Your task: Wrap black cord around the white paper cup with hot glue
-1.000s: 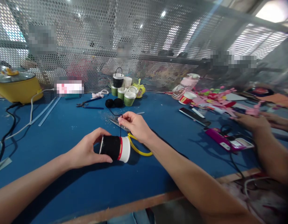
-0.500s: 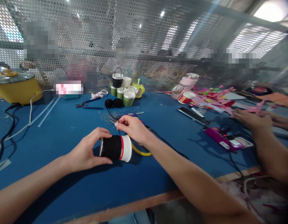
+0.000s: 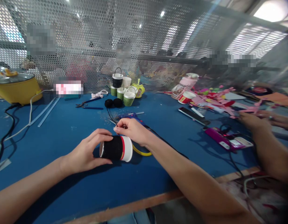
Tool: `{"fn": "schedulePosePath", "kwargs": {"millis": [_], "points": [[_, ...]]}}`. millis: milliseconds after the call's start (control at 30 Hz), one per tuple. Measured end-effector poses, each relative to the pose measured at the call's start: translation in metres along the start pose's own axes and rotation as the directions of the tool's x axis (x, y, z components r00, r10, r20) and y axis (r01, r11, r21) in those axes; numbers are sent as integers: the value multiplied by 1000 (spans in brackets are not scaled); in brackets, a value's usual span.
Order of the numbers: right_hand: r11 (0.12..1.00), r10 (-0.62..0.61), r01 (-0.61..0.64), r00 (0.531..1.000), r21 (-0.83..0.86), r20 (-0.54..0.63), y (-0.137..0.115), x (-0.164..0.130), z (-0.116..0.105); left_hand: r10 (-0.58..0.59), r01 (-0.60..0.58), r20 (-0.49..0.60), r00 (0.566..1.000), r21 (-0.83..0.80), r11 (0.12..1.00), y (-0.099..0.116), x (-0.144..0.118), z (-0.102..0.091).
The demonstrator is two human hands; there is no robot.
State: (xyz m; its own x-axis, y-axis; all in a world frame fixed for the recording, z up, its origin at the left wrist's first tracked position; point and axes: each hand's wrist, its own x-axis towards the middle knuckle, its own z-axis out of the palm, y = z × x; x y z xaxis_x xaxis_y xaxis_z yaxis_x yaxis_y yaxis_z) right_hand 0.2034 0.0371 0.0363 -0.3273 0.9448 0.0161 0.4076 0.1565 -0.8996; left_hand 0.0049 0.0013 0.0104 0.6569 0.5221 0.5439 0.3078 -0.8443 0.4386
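Note:
A paper cup (image 3: 113, 148) lies on its side, wound with black yarn over most of its wall; a red band and white rim show at its right end. My left hand (image 3: 90, 151) grips the cup round its base, thumb below and fingers above. Just above the cup, my right hand (image 3: 131, 130) pinches the black yarn (image 3: 110, 114) between thumb and fingertips. That strand runs back to two black yarn balls (image 3: 114, 103). Behind my right hand lies a blue glue gun (image 3: 132, 116), partly hidden, with scissors with a yellow handle (image 3: 142, 151) beside it.
Several wrapped cups (image 3: 124, 90) stand at the back by the perforated screen. Pliers (image 3: 89, 105) lie to their left, a yellow pot (image 3: 16, 88) farther left. On the right are a phone (image 3: 194, 116), a purple power strip (image 3: 225, 139), pink pieces and a co-worker's hands (image 3: 256, 121).
My right hand has dropped slightly toward the cup, drawing the yarn close to it. The cup has turned a little in my left hand. The co-worker's hands have shifted slightly.

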Motion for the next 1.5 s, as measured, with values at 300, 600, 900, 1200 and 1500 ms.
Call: {"fn": "schedulePosePath", "kwargs": {"millis": [300,600,900,1200,1500], "points": [[998,-6,9,999,-61,38,-5,-1,-2,52,-52,17,999,63,997,-2,-4,1],[999,37,-38,997,15,61,-4,2,-1,136,-137,16,991,105,985,-3,-2,1],[938,30,-89,984,335,175,-7,-4,-11,-359,288,-243,901,-285,914,-15,2,5],[980,-115,80,975,182,189,-4,-5,-9,-560,440,4,828,-623,647,-13,7,0],[957,-274,286,948,-54,160,-5,-10,-4,-607,507,61,792,-618,600,-7,13,-4]]}}
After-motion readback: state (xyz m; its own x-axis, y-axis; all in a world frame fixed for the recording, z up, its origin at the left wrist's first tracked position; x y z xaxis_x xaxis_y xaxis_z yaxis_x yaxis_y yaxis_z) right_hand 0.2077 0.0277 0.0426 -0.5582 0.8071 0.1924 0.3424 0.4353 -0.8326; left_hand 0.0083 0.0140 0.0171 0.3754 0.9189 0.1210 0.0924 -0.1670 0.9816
